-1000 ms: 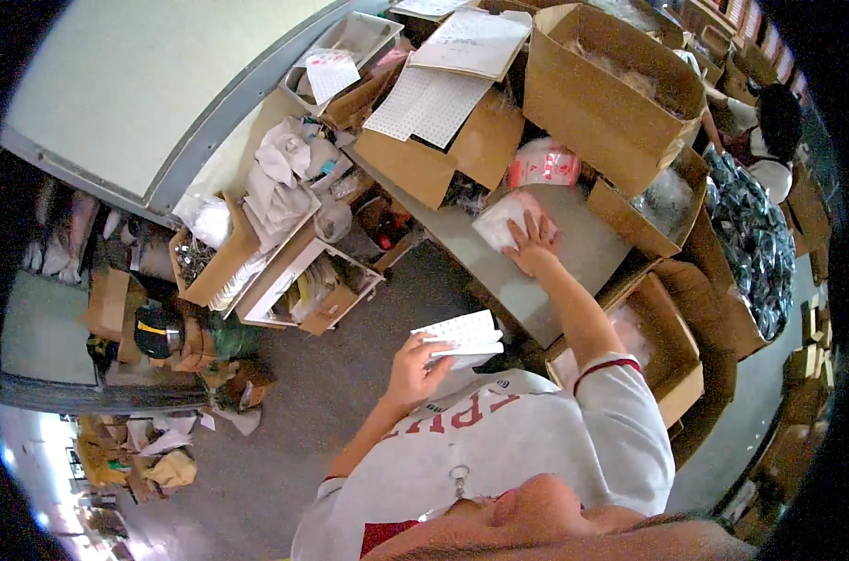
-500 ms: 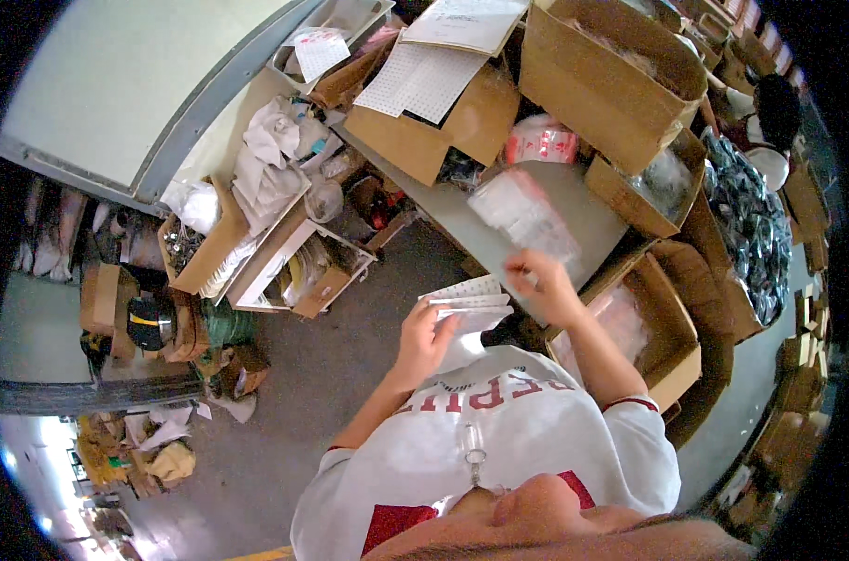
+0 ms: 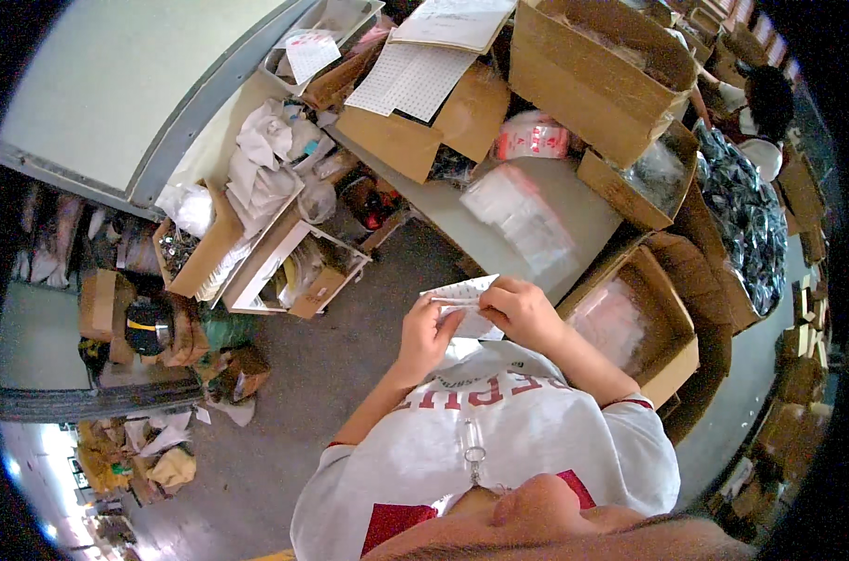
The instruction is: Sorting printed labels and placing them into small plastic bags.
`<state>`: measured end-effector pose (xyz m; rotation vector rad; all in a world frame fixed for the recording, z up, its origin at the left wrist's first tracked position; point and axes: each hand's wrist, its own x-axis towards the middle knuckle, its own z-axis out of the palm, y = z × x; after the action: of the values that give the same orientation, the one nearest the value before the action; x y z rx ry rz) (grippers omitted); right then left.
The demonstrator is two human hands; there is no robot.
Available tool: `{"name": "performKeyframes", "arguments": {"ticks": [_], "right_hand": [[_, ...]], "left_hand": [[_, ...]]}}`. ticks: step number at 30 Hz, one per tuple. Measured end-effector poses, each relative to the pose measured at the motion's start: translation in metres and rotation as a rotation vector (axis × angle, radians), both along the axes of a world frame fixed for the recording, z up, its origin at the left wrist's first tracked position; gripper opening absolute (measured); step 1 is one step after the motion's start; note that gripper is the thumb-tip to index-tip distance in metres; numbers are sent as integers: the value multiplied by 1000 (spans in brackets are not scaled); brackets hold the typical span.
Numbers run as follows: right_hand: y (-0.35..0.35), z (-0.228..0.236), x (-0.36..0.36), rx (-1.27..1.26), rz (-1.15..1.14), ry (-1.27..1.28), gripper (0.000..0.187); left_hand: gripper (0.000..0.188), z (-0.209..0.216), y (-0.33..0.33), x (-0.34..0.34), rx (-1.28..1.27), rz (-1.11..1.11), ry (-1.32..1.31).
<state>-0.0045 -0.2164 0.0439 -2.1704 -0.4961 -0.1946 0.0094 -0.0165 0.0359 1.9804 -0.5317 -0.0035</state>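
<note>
Close in front of my chest, my left hand (image 3: 426, 335) is closed on the left side of some white sheets of paper (image 3: 462, 289) printed with rows of small marks. The sheets look folded or stacked in layers. At their right edge my right hand (image 3: 522, 311) pinches the paper between thumb and fingers. Beyond my hands, a pile of clear plastic bags (image 3: 518, 220) lies on the grey table (image 3: 588, 210). Similar white sheets with small printed marks (image 3: 410, 79) rest on cardboard at the far side. My fingers hide part of the held paper.
Right of me stands an open cardboard box (image 3: 672, 360) with clear bags inside. A red-and-white plastic-wrapped roll (image 3: 534, 138) sits near a large carton (image 3: 592, 84). Black wrapped items (image 3: 742, 224) fill a box farther right. At left are a bin of crumpled paper (image 3: 265, 140) and a white-framed box (image 3: 256, 297).
My right hand has come down and left from above the table edge and now grips the sheets. The left hand stays on the paper.
</note>
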Motion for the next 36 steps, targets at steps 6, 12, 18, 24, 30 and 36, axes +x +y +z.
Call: {"name": "performKeyframes", "arguments": {"ticks": [6, 12, 18, 24, 30, 36], "right_hand": [[-19, -6, 3, 105, 165, 130, 9], [-117, -129, 60, -115, -359, 415, 23], [-144, -204, 66, -497, -566, 339, 42], [-157, -183, 70, -547, -547, 552, 46], [-154, -212, 104, -333, -581, 513, 36], [-145, -160, 85, -550, -670, 619, 59]], "left_hand": [[13, -13, 4, 1, 59, 27, -53], [16, -19, 9, -3, -5, 22, -22], [17, -17, 8, -5, -17, 36, -16], [18, -21, 14, -6, -2, 63, -25], [18, -15, 9, -6, -4, 15, -42], [17, -19, 16, -9, -1, 77, -23]]}}
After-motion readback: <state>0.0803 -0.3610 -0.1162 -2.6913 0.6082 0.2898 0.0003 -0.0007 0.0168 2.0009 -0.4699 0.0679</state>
